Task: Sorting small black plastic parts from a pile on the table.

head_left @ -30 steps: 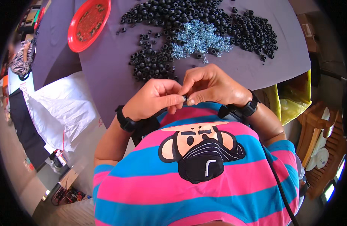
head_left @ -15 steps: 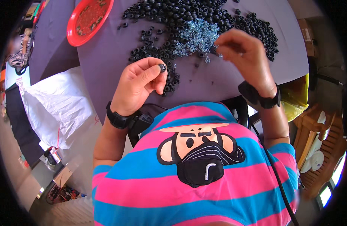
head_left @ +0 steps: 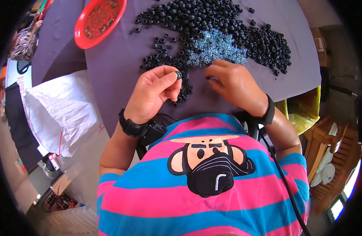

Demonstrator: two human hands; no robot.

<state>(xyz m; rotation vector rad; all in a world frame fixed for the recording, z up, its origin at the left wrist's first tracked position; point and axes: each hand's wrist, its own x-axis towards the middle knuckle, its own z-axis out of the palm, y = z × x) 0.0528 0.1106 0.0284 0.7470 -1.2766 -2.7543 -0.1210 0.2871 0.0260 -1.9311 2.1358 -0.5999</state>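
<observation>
My left hand [head_left: 151,88] pinches a small black hollow plastic cap [head_left: 179,75] between thumb and forefinger, its open end showing. My right hand [head_left: 236,82] is a short way to the right of it, thumb and fingers drawn together. What the right fingers hold, if anything, is too small to make out. Just beyond them lies a heap of tiny clear bluish plastic pieces [head_left: 214,45]. Many more black caps [head_left: 200,17] are heaped behind and around those pieces. A few loose caps [head_left: 185,94] lie beside my left fingertips.
A red plastic dish [head_left: 79,33] with dark and coloured bits in it stands at the far left of the grey-covered table [head_left: 110,67]. White sheeting [head_left: 63,106] hangs left of the table. A yellow plastic bag [head_left: 306,114] and wooden furniture [head_left: 318,145] are at the right.
My right hand has come from the right side of the clear pieces leftward and nearer, toward my left hand. The left hand keeps its pinch on the cap. The view has shifted slightly.
</observation>
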